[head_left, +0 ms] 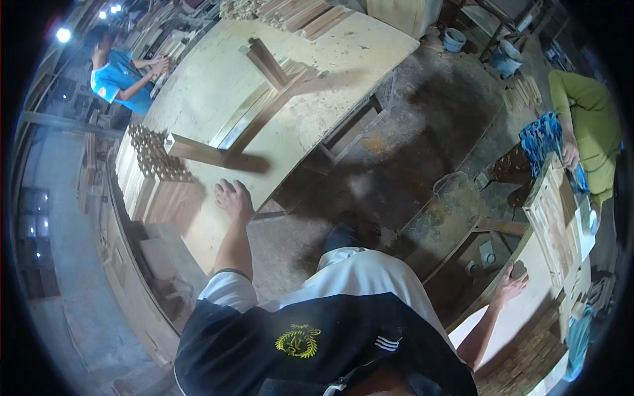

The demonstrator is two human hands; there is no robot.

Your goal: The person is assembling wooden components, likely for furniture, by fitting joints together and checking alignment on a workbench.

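My left hand [234, 200] is over the near edge of a large pale wooden table [198, 86], fingers loosely bent and apart, with nothing seen in it. Just beyond it lies a wooden frame [264, 125], a long rail with a shorter piece at each end. To its left is a stack of wooden strips [165, 181], end faces showing. Out to the right, my right hand [510, 288] is at a second pale table [528, 300], fingers stretched out. Beside its thumb shows a grey-brown patch; I cannot tell whether it is a thing or a shadow.
A joined wooden panel [553, 214] stands at the right table, beside a person in olive green [588, 119]. Another person in blue [122, 82] works at the far left. Buckets [506, 58] stand at the back right. Small wooden blocks [528, 356] lie at the lower right.
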